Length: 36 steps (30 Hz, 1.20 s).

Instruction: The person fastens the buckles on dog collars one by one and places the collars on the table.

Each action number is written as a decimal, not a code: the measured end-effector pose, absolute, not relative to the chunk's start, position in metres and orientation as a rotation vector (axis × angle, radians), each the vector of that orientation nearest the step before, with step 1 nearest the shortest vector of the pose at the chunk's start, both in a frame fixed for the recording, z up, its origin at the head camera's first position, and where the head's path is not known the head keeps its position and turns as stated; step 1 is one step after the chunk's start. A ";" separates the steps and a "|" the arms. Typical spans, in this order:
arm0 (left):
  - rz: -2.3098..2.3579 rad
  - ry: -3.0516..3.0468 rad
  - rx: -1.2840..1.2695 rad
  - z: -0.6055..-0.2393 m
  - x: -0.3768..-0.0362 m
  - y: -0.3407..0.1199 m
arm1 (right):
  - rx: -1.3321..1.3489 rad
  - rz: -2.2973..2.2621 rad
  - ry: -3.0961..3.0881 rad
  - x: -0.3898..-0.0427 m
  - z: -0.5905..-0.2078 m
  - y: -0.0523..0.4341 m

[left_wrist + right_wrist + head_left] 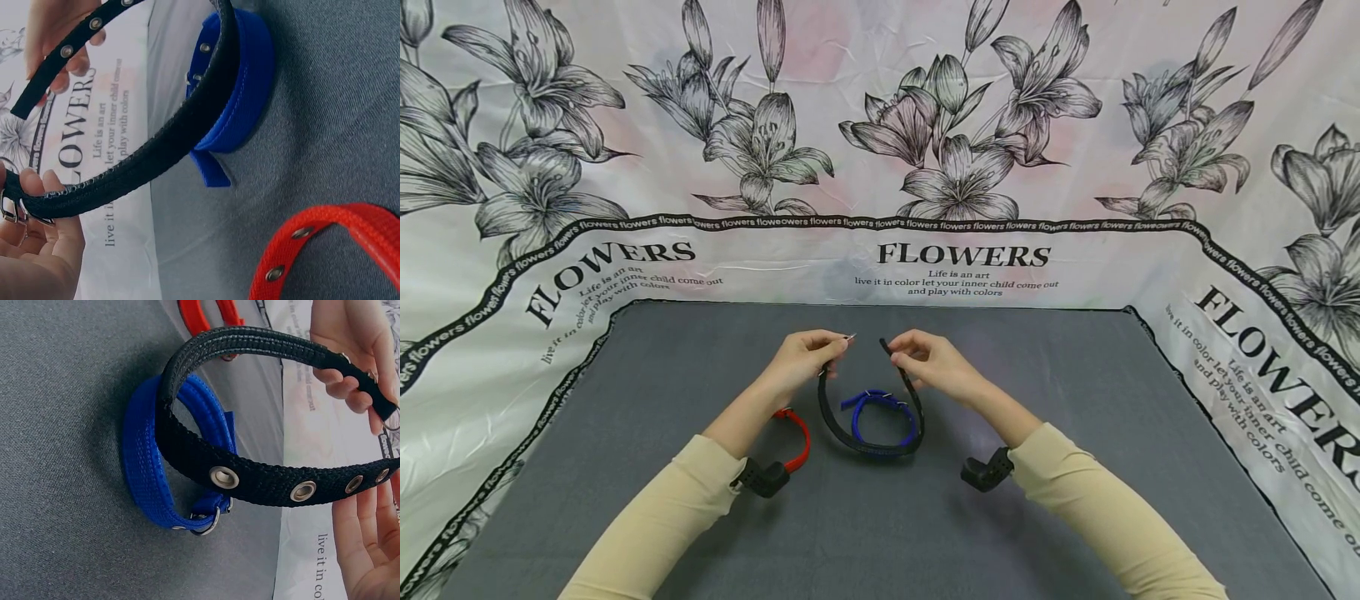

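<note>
A black collar (pixel 825 414) hangs in a U between my two hands, close over the table. My left hand (pixel 799 360) pinches its buckle end, where a metal buckle (pixel 11 207) shows in the left wrist view. The strap end with metal eyelets (pixel 304 490) is held between the thumb and fingers of my right hand (pixel 942 364). The two ends stand apart. Behind the black loop, a blue collar (pixel 140 465) lies curled in a ring on the table. A red collar (pixel 340 215) rests to the left, partly hidden by my left forearm in the head view.
Grey cloth (pixel 880 533) covers the table. A white flower-printed sheet (pixel 820 267) rises behind it and along both sides. Black wrist cameras sit under my left wrist (pixel 763 479) and right wrist (pixel 987 471).
</note>
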<state>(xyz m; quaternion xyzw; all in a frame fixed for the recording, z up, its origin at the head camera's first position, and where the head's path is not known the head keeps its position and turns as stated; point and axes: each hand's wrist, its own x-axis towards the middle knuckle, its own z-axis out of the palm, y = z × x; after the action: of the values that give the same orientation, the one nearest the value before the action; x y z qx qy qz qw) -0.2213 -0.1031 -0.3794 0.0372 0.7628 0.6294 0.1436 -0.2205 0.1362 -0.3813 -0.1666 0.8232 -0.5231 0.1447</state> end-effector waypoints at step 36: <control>1.598 2.248 0.217 -0.380 -0.215 -0.082 | -0.536 -1.453 2.357 -0.213 -0.382 0.128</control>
<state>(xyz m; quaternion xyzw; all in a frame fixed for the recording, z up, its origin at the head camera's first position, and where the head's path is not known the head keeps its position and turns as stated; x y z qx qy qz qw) -0.2148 -0.0823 -0.3797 0.0770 0.7984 0.5674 0.1863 -0.2135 0.1281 -0.3818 -0.1875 0.8249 -0.5086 0.1601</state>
